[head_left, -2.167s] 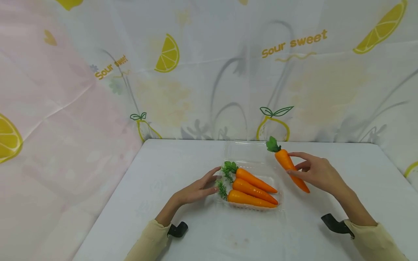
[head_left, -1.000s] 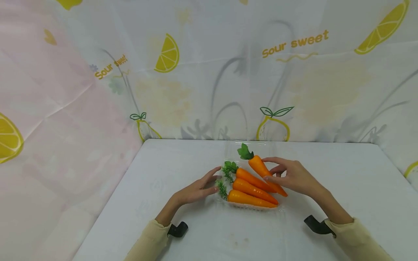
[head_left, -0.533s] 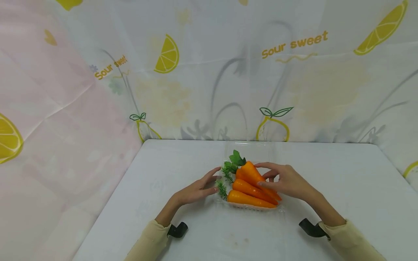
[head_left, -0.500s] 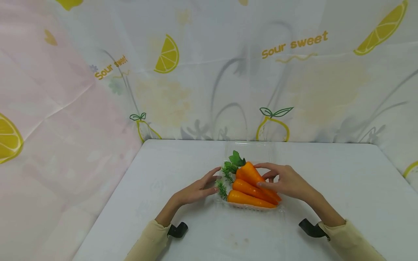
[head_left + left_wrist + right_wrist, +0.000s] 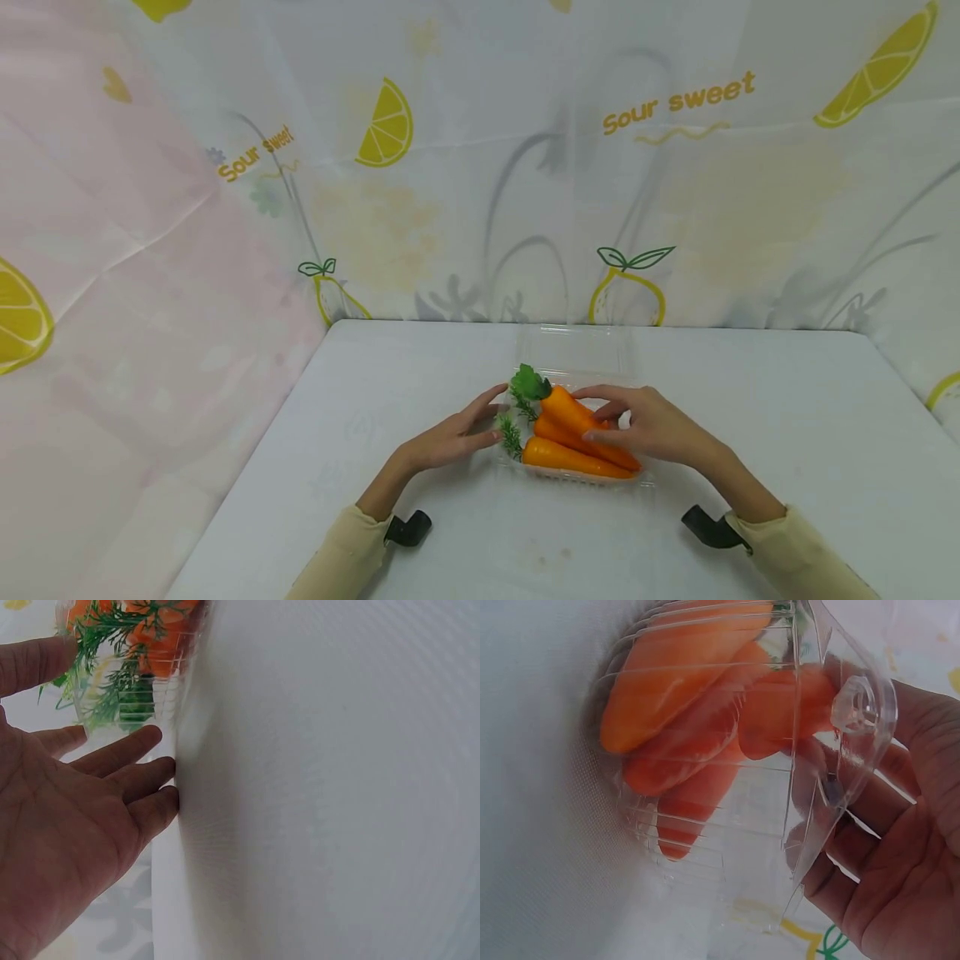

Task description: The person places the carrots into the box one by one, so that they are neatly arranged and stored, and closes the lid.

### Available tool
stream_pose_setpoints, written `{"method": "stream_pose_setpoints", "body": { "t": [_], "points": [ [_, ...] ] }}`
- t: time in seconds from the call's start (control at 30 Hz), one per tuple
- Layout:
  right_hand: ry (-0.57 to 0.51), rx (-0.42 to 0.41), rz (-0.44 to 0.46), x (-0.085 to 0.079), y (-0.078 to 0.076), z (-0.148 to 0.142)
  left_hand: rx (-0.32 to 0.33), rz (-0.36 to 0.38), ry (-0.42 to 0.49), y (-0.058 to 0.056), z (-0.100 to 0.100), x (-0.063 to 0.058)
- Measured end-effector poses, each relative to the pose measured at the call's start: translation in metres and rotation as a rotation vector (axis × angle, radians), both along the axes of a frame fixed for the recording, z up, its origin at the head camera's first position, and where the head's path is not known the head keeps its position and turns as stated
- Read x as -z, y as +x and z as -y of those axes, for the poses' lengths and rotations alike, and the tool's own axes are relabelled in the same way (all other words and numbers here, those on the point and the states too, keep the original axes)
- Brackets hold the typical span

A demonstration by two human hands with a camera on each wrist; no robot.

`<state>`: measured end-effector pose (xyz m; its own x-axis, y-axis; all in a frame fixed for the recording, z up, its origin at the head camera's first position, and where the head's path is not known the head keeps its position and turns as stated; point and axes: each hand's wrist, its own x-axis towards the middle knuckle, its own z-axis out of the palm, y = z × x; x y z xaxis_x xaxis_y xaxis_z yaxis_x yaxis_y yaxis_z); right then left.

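Observation:
My right hand [image 5: 660, 427] pinches an orange carrot [image 5: 564, 410] with a leafy green top, between thumb and fingers. It lies slanted over the other carrots [image 5: 573, 458] in a clear plastic clamshell box [image 5: 795, 795], partly hiding them. Through the box's ribbed wall, the right wrist view shows the carrots' tips and some fingers reaching inside. My left hand [image 5: 453, 435] stays at the box's left end with fingers extended; in the left wrist view its fingertips [image 5: 154, 735] are close to the ribbed wall, beside feathery green tops [image 5: 112, 645]. Contact there is hard to tell.
The box's clear lid [image 5: 576, 350] lies folded back behind it on the white table [image 5: 405, 367]. A lemon-print cloth [image 5: 465, 208] hangs behind the table's far edge and along the sides. Black wrist mounts [image 5: 408, 527] stick out from both sleeves.
My right hand has carried the carrot leftward from beside the box, then down onto the carrots inside. Its leafy end now overlaps the others' green tops. The left hand has stayed in place.

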<state>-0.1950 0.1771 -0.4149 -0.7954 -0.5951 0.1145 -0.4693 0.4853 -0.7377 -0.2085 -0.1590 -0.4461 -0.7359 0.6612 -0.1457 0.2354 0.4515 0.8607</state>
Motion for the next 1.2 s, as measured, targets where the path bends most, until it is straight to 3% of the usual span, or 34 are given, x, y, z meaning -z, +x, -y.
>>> {"method": "stream_pose_setpoints", "body": {
  "t": [0.5,1.2],
  "points": [
    [0.072,-0.087,-0.01,-0.0009,0.0035,-0.0003,-0.021,0.012,-0.02,-0.0002,-0.0009,-0.0007],
    [0.102,-0.104,-0.035,-0.0004,0.004,0.0012,-0.026,0.016,-0.018,0.0003,-0.0018,-0.0013]
  ]
}}
